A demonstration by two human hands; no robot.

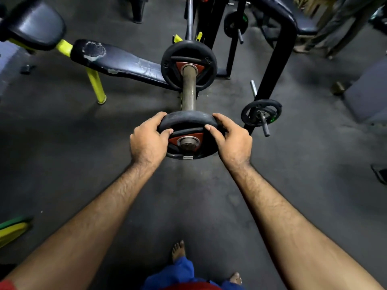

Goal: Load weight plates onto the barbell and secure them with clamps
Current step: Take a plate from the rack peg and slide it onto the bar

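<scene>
The barbell's steel sleeve (188, 91) points straight at me. A black weight plate with a red centre (189, 120) sits on the sleeve's near end, the sleeve tip showing through its hole. My left hand (148, 141) grips the plate's left rim, fingers over the top and thumb on the face. My right hand (232, 139) grips the right rim the same way. Farther along the sleeve a second black plate with a red centre (188, 49) stands against the bar's collar. No clamp is in view.
A worn black bench with yellow legs (117, 61) runs to the left. A black rack (276, 59) on the right carries small plates on pegs (260, 111). A person's legs (335, 24) stand at the top right. My bare feet (178, 250) are below.
</scene>
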